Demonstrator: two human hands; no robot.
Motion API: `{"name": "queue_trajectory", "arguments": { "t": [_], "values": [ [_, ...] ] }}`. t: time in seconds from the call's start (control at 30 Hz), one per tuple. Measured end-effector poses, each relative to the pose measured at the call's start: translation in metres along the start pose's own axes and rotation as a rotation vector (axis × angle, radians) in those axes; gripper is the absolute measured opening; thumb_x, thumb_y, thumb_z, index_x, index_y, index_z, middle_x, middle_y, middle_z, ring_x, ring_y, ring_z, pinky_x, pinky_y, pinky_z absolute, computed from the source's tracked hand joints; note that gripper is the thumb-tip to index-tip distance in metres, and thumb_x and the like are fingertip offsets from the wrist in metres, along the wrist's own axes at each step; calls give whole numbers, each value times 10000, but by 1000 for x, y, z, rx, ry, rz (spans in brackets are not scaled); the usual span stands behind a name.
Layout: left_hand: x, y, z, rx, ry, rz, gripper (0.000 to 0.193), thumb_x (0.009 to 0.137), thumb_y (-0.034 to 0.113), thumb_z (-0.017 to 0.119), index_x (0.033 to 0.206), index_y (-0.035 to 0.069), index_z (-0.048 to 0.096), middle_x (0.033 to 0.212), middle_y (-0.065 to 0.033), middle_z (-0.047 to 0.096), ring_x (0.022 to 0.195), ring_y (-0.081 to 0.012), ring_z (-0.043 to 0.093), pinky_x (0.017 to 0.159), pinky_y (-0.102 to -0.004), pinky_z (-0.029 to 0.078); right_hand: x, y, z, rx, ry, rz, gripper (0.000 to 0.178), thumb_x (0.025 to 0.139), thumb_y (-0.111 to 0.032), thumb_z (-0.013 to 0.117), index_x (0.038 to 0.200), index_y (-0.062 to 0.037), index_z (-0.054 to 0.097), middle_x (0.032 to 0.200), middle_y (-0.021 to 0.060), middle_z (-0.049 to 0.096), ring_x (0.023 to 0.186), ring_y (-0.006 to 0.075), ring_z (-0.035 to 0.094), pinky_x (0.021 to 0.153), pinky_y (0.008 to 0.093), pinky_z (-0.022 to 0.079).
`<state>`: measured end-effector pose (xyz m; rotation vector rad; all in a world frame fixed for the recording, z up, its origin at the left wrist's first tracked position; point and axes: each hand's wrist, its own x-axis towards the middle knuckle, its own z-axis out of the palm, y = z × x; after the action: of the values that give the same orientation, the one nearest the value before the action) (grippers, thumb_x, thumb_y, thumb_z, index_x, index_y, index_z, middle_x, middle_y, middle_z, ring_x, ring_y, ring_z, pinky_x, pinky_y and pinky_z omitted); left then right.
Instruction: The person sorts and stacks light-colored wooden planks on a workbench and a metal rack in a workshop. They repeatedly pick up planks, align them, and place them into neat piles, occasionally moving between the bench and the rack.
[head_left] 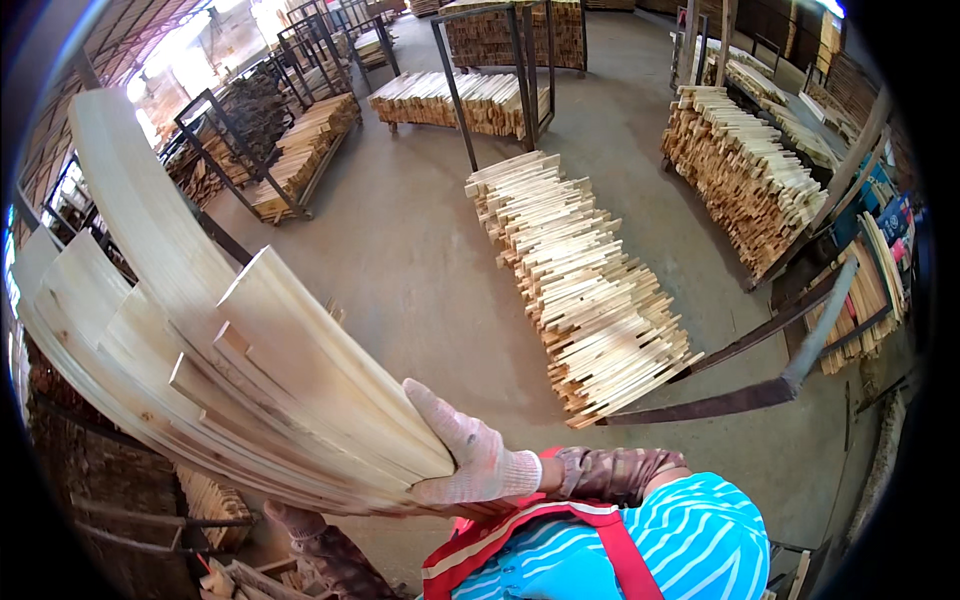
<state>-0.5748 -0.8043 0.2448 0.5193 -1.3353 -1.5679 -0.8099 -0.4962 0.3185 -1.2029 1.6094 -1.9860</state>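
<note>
A thick bundle of long, pale wooden boards (320,350) slants across the left side, its far ends raised toward the upper left. My right hand (470,455), in a whitish knitted glove, grips the near end, with the thumb along the top face and the fingers wrapped round the edge. Beneath the bundle, my left hand (293,518) presses up against its underside. The boards hide most of its fingers. Board ends sit unevenly, some sticking out past others.
A low cart stacked with wooden strips (580,280) stands ahead, its dark metal bar (710,400) jutting to the right. Another loaded stack (740,170) is at the right. More wood carts (460,100) stand farther back. Wood pieces (255,580) lie at the lower left.
</note>
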Motion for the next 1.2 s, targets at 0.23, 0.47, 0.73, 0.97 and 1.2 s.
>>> {"name": "queue_trajectory", "arguments": {
  "t": [0.23, 0.47, 0.73, 0.97, 1.2],
  "values": [
    [151, -55, 29, -222, -157, -168, 860, 822, 635, 744, 1326, -37, 558, 1213, -108, 656, 1068, -252, 640, 885, -397, 571, 112, 50, 13, -41, 115, 71, 1079, 745, -192, 838, 1604, -42, 203, 1456, 250, 502, 1311, 359, 549, 1072, 360, 430],
    [305, -120, 50, 13, -156, -42, 848, 900, 650, 622, 1405, -20, 499, 1327, -154, 598, 1134, -279, 620, 943, -421, 545, 267, 132, -15, -48, 97, -30, 1144, 732, -189, 871, 1613, -27, 160, 1383, 239, 581, 1245, 308, 614, 1014, 334, 464],
    [451, -173, 116, -60, -75, -43, 844, 907, 661, 606, 1318, -74, 550, 1254, -147, 632, 1088, -288, 632, 920, -459, 552, 444, 200, -69, 26, 32, -4, 1116, 720, -233, 845, 1605, -48, 191, 1469, 237, 496, 1274, 353, 578, 1033, 378, 469],
    [600, -242, 201, 217, -5, 46, 856, 919, 680, 534, 1384, -37, 504, 1312, -160, 597, 1131, -293, 581, 974, -461, 506, 593, 277, -107, 9, 54, 10, 1104, 744, -243, 893, 1588, -11, 222, 1412, 228, 557, 1256, 271, 599, 1017, 355, 473],
    [839, -344, 275, 385, -151, 190, 725, 956, 582, 565, 1299, -56, 572, 1251, -167, 639, 1078, -265, 618, 981, -435, 506, 774, 345, -153, 50, 147, 78, 1019, 726, -248, 866, 1550, -38, 305, 1345, 230, 588, 1223, 313, 613, 1004, 366, 477]
  ]
}}
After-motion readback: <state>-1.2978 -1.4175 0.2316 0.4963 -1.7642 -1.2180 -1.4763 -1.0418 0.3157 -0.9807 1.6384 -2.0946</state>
